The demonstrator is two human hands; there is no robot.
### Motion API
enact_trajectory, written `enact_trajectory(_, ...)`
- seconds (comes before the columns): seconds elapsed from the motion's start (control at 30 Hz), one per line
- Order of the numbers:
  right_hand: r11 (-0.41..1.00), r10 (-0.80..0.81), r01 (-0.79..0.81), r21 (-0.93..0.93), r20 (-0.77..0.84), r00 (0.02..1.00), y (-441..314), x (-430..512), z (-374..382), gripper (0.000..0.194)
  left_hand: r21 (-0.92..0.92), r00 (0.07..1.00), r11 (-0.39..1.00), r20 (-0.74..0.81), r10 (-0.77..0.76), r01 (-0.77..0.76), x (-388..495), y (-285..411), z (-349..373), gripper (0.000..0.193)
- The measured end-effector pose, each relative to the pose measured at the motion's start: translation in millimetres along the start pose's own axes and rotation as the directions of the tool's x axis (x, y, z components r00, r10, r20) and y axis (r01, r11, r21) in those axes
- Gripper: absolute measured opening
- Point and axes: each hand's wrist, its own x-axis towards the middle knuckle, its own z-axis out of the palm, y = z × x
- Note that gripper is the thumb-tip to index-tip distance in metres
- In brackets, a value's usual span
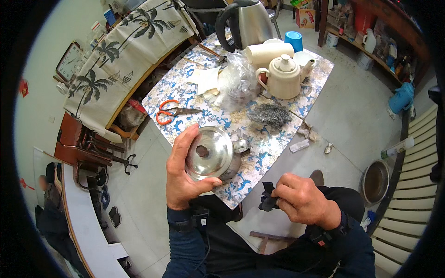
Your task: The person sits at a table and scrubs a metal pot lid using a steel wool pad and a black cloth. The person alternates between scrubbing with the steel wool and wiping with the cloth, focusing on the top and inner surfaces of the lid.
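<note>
My left hand point(182, 170) is wrapped around a shiny lidded metal mug point(210, 153) above the table's near corner. The mug's handle points right, and a dark reddish-brown knob sits on its lid. In my right hand point(299, 198), off the table's right edge, a small crumpled piece of black cloth-like material point(267, 197) is pinched between the fingers. Beyond the mug lies a grey clump of steel wool point(270, 115). Scissors with orange handles point(174, 111) rest at the table's left side.
The patterned table point(187, 93) also carries a clear plastic bag point(238, 83), a cream teapot point(283, 78), a cream roll point(269, 52), a blue cup point(293, 41) and an electric kettle point(253, 26). A metal basin point(375, 181) stands on the floor beside a radiator point(403, 205).
</note>
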Motion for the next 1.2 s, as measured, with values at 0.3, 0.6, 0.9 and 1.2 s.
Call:
enact_trajectory(0.3,1.000,-0.002,0.002,-0.030,-0.013,1.000,-4.5,-13.4,-4.4,0.016,-0.126,0.981,0.974,-0.031,-0.191,0.186,-7.6,3.3,-1.7,0.155)
enact_trajectory(0.6,0.996,0.013,-0.013,-0.085,-0.001,1.000,-4.4,-14.6,-6.0,0.025,0.064,0.980,0.982,-0.098,-0.173,0.179,-10.5,29.0,-12.3,0.140)
enact_trajectory(0.9,0.994,0.010,-0.009,-0.108,0.006,1.000,-3.7,-15.6,-7.4,0.024,0.412,0.994,0.906,-0.087,-0.070,0.100,-2.7,40.4,16.9,0.129)
enact_trajectory(1.2,0.999,0.048,-0.047,0.027,-0.045,0.998,-7.3,-13.6,-16.8,0.024,0.156,1.000,0.988,0.021,-0.016,0.012,7.9,29.8,3.9,0.113)
